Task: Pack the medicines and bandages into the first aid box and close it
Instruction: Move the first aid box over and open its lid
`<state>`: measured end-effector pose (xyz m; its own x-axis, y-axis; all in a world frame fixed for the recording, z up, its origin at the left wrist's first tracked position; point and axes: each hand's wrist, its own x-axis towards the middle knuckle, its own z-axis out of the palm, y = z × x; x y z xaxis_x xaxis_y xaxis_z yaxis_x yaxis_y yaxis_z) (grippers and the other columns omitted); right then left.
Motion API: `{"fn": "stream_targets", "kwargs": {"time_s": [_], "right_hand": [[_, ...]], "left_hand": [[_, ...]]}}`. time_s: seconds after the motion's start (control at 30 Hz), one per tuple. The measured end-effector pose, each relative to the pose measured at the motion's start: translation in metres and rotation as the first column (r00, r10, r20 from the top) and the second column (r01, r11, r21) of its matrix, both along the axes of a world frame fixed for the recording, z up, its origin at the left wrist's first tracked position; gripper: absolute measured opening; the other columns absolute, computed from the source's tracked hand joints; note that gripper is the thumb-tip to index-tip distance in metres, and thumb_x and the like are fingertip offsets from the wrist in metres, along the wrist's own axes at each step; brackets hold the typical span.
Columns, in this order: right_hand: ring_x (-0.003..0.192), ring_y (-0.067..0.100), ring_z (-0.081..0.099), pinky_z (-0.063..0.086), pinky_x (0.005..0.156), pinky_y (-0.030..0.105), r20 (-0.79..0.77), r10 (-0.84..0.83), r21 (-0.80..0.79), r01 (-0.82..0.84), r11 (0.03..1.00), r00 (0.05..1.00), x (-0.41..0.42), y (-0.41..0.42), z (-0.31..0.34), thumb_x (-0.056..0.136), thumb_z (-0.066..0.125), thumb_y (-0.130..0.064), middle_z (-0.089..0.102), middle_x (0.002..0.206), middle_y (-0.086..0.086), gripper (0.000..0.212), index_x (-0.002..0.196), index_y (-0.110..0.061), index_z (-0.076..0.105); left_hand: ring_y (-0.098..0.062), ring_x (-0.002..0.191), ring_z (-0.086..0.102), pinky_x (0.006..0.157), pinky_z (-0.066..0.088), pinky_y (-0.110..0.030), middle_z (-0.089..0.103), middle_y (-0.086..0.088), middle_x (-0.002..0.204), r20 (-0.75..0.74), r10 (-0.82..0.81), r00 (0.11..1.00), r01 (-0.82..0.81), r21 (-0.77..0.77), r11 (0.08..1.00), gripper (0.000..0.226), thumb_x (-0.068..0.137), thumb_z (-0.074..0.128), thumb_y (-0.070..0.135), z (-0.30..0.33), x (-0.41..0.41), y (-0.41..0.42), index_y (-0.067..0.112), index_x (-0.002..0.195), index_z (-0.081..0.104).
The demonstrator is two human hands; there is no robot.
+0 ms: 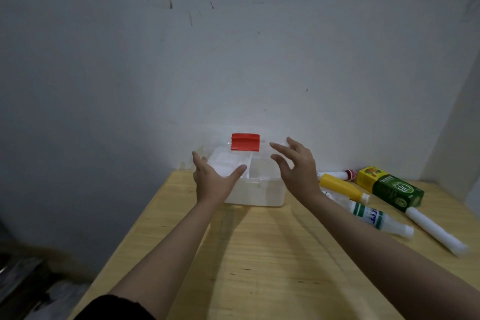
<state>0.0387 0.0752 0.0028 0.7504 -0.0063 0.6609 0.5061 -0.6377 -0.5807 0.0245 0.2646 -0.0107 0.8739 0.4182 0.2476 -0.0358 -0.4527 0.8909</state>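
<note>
A white translucent first aid box (259, 193) with a red handle (245, 142) stands at the far end of the wooden table (259, 254), against the wall. My left hand (211, 180) hovers over its left front corner, fingers spread and holding nothing. My right hand (296, 166) is raised beside the box's right side, fingers spread. To the right lie a yellow bottle (340, 186), a green box (397, 191), a yellow box (370, 174), a white bottle with green print (374, 217), a white tube (436, 231) and a red-capped tube (337, 175).
A grey wall rises right behind the table. The table's left edge drops off to a dark floor with clutter at the lower left. Bare wood lies between the box and me.
</note>
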Motion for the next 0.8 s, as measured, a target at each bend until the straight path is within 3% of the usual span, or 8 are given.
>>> {"fn": "stream_targets", "kwargs": {"time_s": [0.23,0.4,0.53,0.67,0.8], "right_hand": [[0.118,0.028,0.051,0.031,0.092,0.023,0.058,-0.020,0.057,0.017,0.998,0.998,0.010,-0.001,0.020,0.088,0.063,-0.027,0.063,0.117,0.014,0.027,0.114,-0.025,0.068],[0.099,0.023,0.057,0.041,0.079,0.028,0.120,-0.074,0.140,0.057,0.989,0.990,0.011,-0.003,0.037,0.088,0.062,-0.035,0.069,0.106,-0.001,0.023,0.107,-0.023,0.067],[0.096,0.023,0.058,0.048,0.078,0.035,0.082,-0.105,0.262,0.081,0.962,0.991,0.016,-0.001,0.052,0.086,0.062,-0.040,0.065,0.100,0.000,0.027,0.102,-0.018,0.059],[0.106,0.022,0.057,0.050,0.090,0.044,0.052,-0.096,0.231,0.082,0.970,0.994,0.023,0.001,0.056,0.090,0.056,-0.035,0.063,0.113,0.006,0.032,0.115,-0.015,0.055],[0.128,0.024,0.045,0.041,0.106,0.040,-0.046,-0.085,0.088,0.089,0.992,0.995,0.031,0.001,0.049,0.092,0.053,-0.040,0.046,0.142,0.009,0.057,0.140,-0.014,0.035]], "left_hand": [[-0.027,0.142,0.019,0.106,0.033,-0.042,0.022,-0.005,0.154,-0.052,-0.041,0.998,0.046,0.098,0.994,0.114,0.064,0.078,0.054,-0.003,-0.005,0.005,0.014,0.149,0.013],[-0.025,0.137,0.022,0.104,0.033,-0.039,0.027,-0.005,0.149,-0.053,-0.068,0.996,0.077,0.189,0.979,0.105,0.064,0.077,0.054,-0.001,-0.025,0.008,0.014,0.145,0.023],[-0.027,0.134,0.020,0.100,0.035,-0.038,0.027,-0.005,0.146,-0.114,-0.069,0.991,0.097,0.261,0.960,0.105,0.064,0.074,0.059,0.000,-0.042,0.009,0.015,0.144,0.023],[-0.027,0.132,0.020,0.099,0.036,-0.037,0.027,-0.006,0.144,-0.174,-0.060,0.983,0.118,0.350,0.929,0.108,0.061,0.070,0.067,0.002,-0.054,0.010,0.016,0.143,0.023],[-0.029,0.134,0.017,0.101,0.035,-0.041,0.024,-0.008,0.147,-0.269,-0.061,0.961,0.165,0.384,0.909,0.116,0.061,0.064,0.074,0.005,-0.055,0.010,0.013,0.147,0.013]]}}
